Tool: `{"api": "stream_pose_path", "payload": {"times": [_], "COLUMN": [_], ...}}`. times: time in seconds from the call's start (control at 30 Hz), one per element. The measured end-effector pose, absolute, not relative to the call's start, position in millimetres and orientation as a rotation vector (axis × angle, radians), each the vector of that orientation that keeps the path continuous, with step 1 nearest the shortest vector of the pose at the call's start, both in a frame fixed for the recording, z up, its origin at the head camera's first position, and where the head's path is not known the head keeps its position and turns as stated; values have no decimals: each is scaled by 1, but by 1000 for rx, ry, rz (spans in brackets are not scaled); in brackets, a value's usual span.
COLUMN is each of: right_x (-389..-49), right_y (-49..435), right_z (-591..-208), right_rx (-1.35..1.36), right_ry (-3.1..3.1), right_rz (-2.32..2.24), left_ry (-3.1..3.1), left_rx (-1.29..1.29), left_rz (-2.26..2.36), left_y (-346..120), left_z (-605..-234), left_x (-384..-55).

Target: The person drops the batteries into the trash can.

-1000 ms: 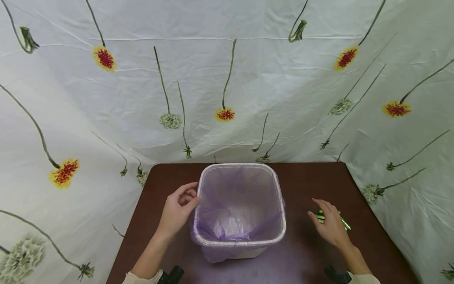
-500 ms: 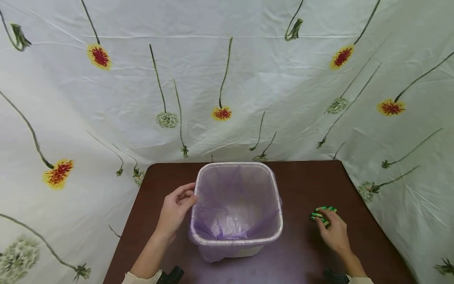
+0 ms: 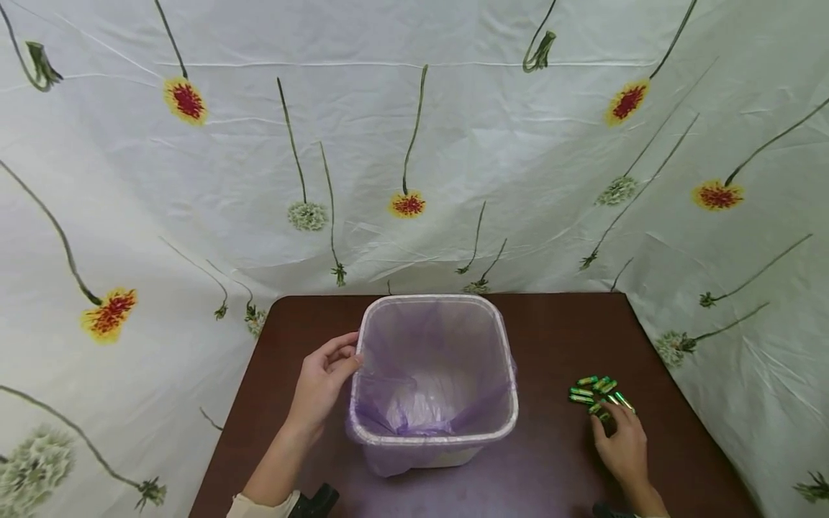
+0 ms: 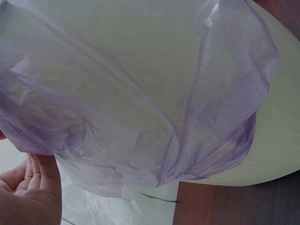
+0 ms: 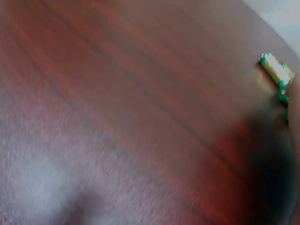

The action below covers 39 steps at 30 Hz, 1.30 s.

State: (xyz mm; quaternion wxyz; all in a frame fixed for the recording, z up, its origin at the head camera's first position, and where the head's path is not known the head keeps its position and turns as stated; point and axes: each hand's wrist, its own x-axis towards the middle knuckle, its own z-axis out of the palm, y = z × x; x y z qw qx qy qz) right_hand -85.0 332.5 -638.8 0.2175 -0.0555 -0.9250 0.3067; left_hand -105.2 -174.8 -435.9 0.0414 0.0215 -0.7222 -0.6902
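Note:
A whitish bin (image 3: 445,457) lined with a thin purple plastic bag (image 3: 414,392) stands upright in the head view. My left hand (image 3: 319,385) holds its left rim, thumb on the near side and fingers bent at the edge. In the left wrist view, the left hand (image 4: 35,190) has its fingertips under the hanging fold of the bag (image 4: 220,103). Several small green-and-gold batteries (image 3: 581,392) lie loosely on the table to the right. Over the nearest of them is my right hand (image 3: 623,442), thumb and fingers spread, fingertips right at the batteries. The right wrist view catches some batteries (image 5: 274,70) at its edge.
The dark brown wooden table (image 3: 550,331) has its right edge beyond the batteries. A white cloth with printed flowers (image 3: 363,144) hangs behind and at both sides. A dark wrist strap (image 3: 314,501) shows on the left arm.
My right hand, which covered most of the batteries, has drawn back and to the right, and they now lie spread out in view. The left hand keeps its place on the bin's rim.

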Motion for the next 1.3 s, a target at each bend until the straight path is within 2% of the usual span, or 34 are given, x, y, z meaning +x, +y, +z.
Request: {"api": "stream_pose_path", "payload": {"times": [0.33, 1.3], "right_x": [-77, -89], "right_y": [333, 333], "right_z": [-652, -648], "right_rx": [-320, -595], "right_ry": [-2595, -2562], "right_rz": [818, 787], "left_ry": [-2191, -2165], "left_rx": [63, 52], "left_rz": [-2134, -2169], "left_y": [-174, -174], "left_z": [-439, -440], "left_x": [-105, -107]}}
